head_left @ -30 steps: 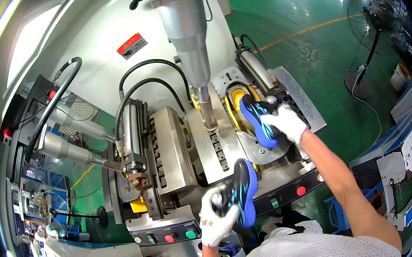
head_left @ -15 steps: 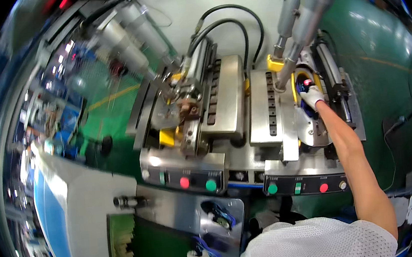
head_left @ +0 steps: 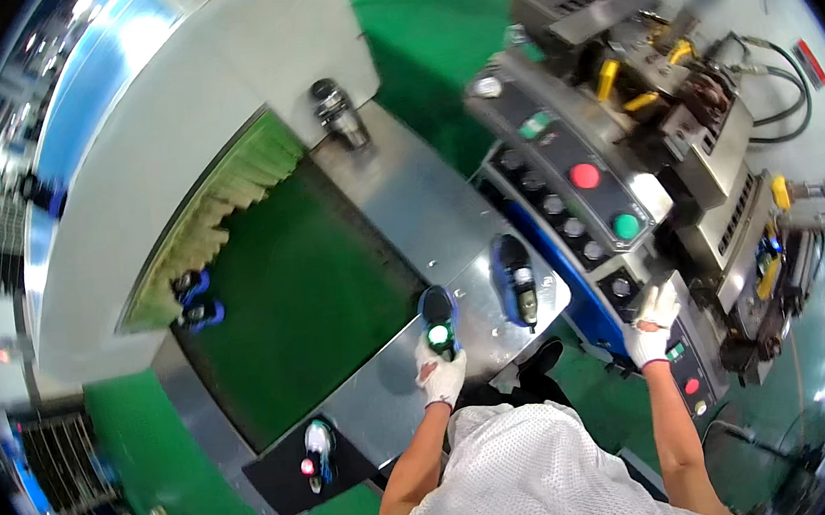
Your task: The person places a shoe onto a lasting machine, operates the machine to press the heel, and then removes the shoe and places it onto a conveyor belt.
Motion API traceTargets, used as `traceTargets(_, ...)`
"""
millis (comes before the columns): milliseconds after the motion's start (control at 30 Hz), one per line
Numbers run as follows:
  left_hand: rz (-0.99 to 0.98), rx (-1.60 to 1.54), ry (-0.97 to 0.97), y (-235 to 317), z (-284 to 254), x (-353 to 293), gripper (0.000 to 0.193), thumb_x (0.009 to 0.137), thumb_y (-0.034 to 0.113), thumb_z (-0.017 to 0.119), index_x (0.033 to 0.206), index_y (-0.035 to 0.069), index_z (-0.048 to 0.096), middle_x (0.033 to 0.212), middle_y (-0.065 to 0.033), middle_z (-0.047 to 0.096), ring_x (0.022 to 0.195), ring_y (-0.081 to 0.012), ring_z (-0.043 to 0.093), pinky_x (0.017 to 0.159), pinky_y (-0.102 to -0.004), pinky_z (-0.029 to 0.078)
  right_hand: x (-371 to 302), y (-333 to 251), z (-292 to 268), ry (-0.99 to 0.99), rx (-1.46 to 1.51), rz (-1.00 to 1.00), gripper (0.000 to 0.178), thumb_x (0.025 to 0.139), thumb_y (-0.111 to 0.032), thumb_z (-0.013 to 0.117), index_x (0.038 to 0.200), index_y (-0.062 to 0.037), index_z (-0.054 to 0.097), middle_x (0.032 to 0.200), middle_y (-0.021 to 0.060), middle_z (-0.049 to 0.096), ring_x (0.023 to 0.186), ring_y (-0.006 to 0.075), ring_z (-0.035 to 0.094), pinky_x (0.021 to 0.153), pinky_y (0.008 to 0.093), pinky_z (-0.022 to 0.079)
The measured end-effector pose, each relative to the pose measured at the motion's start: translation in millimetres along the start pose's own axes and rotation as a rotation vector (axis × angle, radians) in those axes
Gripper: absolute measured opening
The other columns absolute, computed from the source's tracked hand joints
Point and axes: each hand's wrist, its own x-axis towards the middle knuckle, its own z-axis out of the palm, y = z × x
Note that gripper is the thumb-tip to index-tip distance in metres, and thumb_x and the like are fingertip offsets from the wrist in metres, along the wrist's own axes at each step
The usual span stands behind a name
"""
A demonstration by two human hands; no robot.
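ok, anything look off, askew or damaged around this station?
One thing: the green curtain hangs with a ragged, uneven lower edge over the dark green surface. Could be wear or rough cutting; can't tell. No spill visible, and nothing odd that I can make out on the shoe in the left hand.

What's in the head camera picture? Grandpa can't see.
A gloved left hand holds a black and blue sneaker at a metal table; the gloved right hand is by a control panel. More sneakers rest on the table, a dark mat and a green conveyor belt.
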Motion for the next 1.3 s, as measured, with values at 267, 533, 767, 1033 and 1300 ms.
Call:
traceTargets(267, -0.333, -0.175, -0.215, 7, -97, 32, 0.068, 0.076, 0.042, 0.081, 0.129, 0.005, 0.060, 0.118, -0.0183, 0.071, 0.111, -0.0348, 0.068, 0.097, -0.0439, 0.052, 16, -194, -36, -0.353, 0.879, -0.184, 0.099, 0.075, -0.035, 0.082, 0.153, 0.0010, 0.035, 0.147, 0.0292, 0.046, 0.136, 0.0435, 0.046, 0.115, 0.0446, 0.037)
traceTargets(533, -0.152, -0.123, -0.218, 1, -119, 82, 0.067, 0.077, 0.039, 0.084, 0.125, 0.000, 0.060, 0.116, -0.0187, 0.070, 0.106, -0.0319, 0.067, 0.095, -0.0452, 0.052, 17, -245, -78, -0.398, 1.097, 0.353, 0.075, 0.076, -0.050, 0.081, 0.122, 0.0076, 0.063, 0.114, 0.0247, 0.070, 0.109, 0.0333, 0.068, 0.095, 0.0419, 0.052)
traceTargets(767, 0.319, 0.278, -0.638, 117, -44, 19, 0.068, 0.079, 0.042, 0.084, 0.123, -0.004, 0.061, 0.115, -0.0226, 0.069, 0.108, -0.0377, 0.066, 0.096, -0.0461, 0.051, -116, -146, -137, -0.403, 1.561, 0.655, 0.065, 0.079, -0.052, 0.078, 0.123, -0.0045, 0.068, 0.107, 0.0190, 0.074, 0.100, 0.0264, 0.071, 0.090, 0.0384, 0.055)
traceTargets(1033, 0.801, 0.454, -1.251, 155, -7, -154, 0.081, 0.080, 0.045, 0.083, 0.133, -0.008, 0.054, 0.128, -0.0260, 0.062, 0.116, -0.0402, 0.061, 0.102, -0.0465, 0.047, -329, -81, -134, -0.013, 1.554, 1.443, 0.106, 0.074, -0.075, 0.073, 0.147, -0.0018, 0.050, 0.129, 0.0285, 0.063, 0.118, 0.0338, 0.065, 0.101, 0.0380, 0.051)
traceTargets(1300, 1.319, 0.796, -1.571, 165, 38, -410, 0.081, 0.079, 0.041, 0.084, 0.140, -0.002, 0.052, 0.127, -0.0247, 0.063, 0.120, -0.0375, 0.061, 0.104, -0.0448, 0.047, -549, -17, -157, 1.167, 1.321, 2.036, 0.047, 0.078, -0.027, 0.086, 0.114, -0.0038, 0.066, 0.107, 0.0062, 0.073, 0.095, 0.0153, 0.067, 0.090, 0.0329, 0.053)
